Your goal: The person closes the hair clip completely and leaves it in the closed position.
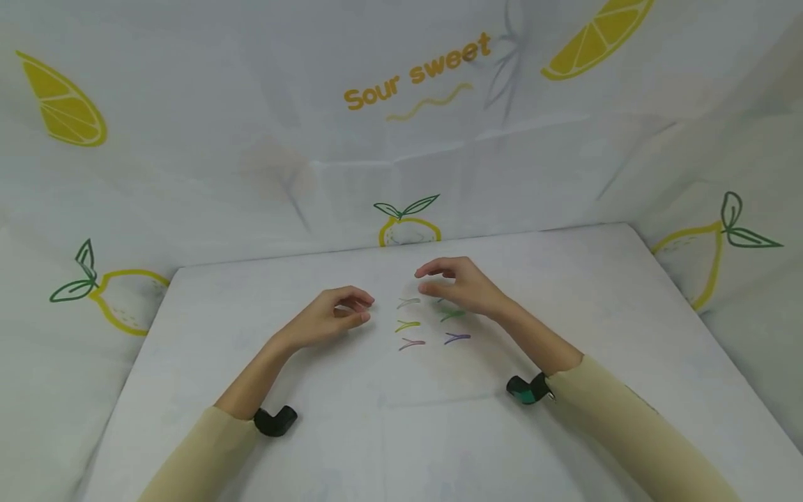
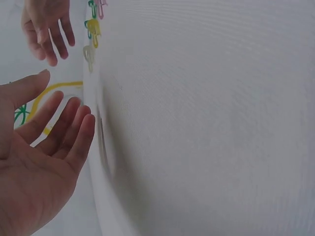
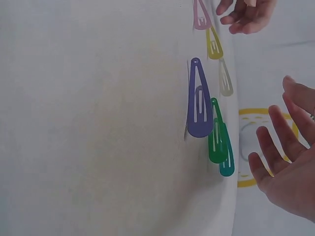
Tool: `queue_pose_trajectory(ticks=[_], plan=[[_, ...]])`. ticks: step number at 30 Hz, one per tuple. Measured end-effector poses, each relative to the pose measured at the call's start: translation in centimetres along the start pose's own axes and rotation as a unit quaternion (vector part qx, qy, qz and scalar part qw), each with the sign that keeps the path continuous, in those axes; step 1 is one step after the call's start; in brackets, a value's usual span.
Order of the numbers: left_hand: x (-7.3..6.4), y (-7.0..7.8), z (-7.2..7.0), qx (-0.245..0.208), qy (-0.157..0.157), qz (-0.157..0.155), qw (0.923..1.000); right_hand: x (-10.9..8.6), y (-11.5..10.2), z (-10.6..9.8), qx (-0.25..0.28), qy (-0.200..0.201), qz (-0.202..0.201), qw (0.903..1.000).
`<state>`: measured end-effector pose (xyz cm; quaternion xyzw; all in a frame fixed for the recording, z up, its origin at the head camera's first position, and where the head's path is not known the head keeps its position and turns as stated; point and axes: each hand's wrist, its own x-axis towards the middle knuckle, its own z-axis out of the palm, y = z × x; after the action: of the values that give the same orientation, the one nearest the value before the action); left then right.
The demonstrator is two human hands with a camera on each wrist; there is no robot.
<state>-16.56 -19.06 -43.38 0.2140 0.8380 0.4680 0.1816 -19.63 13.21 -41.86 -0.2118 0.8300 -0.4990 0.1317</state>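
Several snap hair clips lie in two columns on the white table. In the head view, the left column has a pale clip [image 1: 409, 301], a yellow clip [image 1: 409, 325] and a pink clip [image 1: 412, 344]. To the right are a purple clip [image 1: 458, 338], a green clip [image 1: 452, 315] and a teal clip [image 3: 227, 167], the last two partly covered by the right hand in the head view. My right hand [image 1: 464, 287] hovers over the far end of the right column, holding nothing. Left of the clips, my left hand [image 1: 329, 315] is raised with loosely bent fingers and an unfilled palm.
A white cloth with lemon prints [image 1: 410, 231] hangs behind the table [image 1: 389, 432] and at both sides. Each wrist carries a black camera mount, one on the left [image 1: 274, 421] and one on the right [image 1: 527, 389], low over the tabletop.
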Motion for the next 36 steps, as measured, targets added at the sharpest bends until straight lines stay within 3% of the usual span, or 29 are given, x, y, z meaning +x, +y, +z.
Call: queue_pose_trajectory(ticks=[17,26,36], plan=[[3.6,0.1,2.2,0.053,0.016,0.021,0.9983,1.8,0.5,1.6,-0.076,-0.046,0.017,0.9959],[4.7,0.5,3.1,0.066,0.050,0.035,0.9959,2.3,0.8,1.7,-0.090,-0.053,0.015,0.9944],[5.6,0.7,3.8,0.082,0.056,0.013,0.9950,2.2,0.7,1.8,-0.129,-0.055,0.027,0.9897]])
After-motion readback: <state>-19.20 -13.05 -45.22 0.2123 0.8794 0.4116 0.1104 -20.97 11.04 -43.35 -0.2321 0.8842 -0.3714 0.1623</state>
